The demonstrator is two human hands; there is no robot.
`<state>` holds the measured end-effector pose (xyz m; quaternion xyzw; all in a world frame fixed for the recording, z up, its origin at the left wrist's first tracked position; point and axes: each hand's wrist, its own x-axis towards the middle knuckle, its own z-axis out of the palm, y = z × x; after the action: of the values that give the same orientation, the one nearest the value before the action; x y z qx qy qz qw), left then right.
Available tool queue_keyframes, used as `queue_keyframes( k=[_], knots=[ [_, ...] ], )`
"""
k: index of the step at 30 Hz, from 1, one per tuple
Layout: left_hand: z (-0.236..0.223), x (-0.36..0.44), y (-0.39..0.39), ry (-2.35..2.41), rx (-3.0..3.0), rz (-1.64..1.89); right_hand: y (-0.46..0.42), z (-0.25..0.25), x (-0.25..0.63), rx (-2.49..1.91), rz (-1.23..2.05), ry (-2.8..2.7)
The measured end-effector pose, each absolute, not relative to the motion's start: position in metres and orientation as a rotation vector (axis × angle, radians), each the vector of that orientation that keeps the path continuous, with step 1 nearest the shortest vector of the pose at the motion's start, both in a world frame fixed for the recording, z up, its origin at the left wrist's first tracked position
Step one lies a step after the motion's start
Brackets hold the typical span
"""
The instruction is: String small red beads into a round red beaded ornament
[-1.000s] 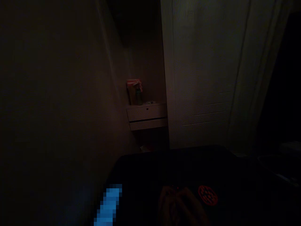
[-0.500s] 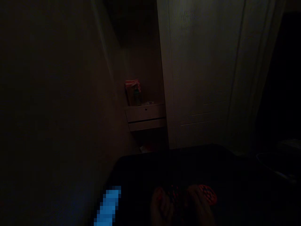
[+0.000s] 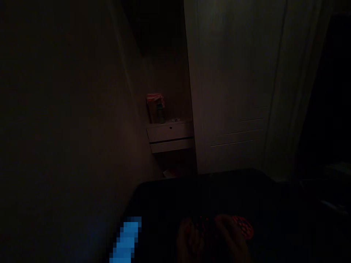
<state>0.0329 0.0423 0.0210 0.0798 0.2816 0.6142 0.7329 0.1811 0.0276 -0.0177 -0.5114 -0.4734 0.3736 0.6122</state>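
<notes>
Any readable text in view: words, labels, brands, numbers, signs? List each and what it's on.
None readable; the picture is too dark.
Cabinet door: faint marks near the top, too dim to read.
Small item on the drawer unit: light and dark marks, too small to read.
Blue patch: pixelated, nothing legible.
Red-patterned round piece: no lettering I can make out.
</notes>
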Motion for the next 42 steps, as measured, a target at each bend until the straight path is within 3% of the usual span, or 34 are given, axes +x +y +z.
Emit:
queue_keyframes(
  k=[20,42],
  knots=[
    [0.014,-0.001,0.044,0.696,0.161,1.497,0.026,0.003,0.175,-1.194,0.900,-1.084],
    [0.012,0.014,0.045,0.698,0.193,1.452,0.023,0.007,0.170,-1.201,0.937,-1.141]
  ],
)
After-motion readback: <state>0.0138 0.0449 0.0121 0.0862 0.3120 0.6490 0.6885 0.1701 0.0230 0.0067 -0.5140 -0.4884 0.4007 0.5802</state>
